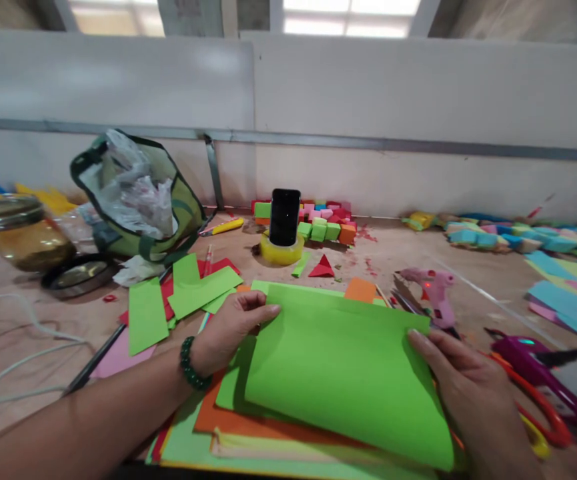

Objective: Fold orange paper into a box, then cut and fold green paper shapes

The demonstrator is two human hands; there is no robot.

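Note:
A bright green sheet of paper [338, 373] is stretched between my two hands, its near edge curving up off the pile. My left hand [238, 320], with a dark green bead bracelet [193, 365] at the wrist, pinches its far left corner. On the right side, the thumb of my right hand [468, 373] lies on top of the sheet's edge, the fingers behind it. Beneath lie another green sheet [233, 390], an orange sheet [213, 415] and a stack of coloured paper [183, 443].
Cut green strips [148, 317] lie left of the stack. A phone [285, 217] stands in a yellow tape roll [281, 250]. A pink glue gun [435, 290], orange-handled scissors [543, 400] and a purple device [543, 373] are at right. A bag [168, 180] and jar [18, 233] stand left.

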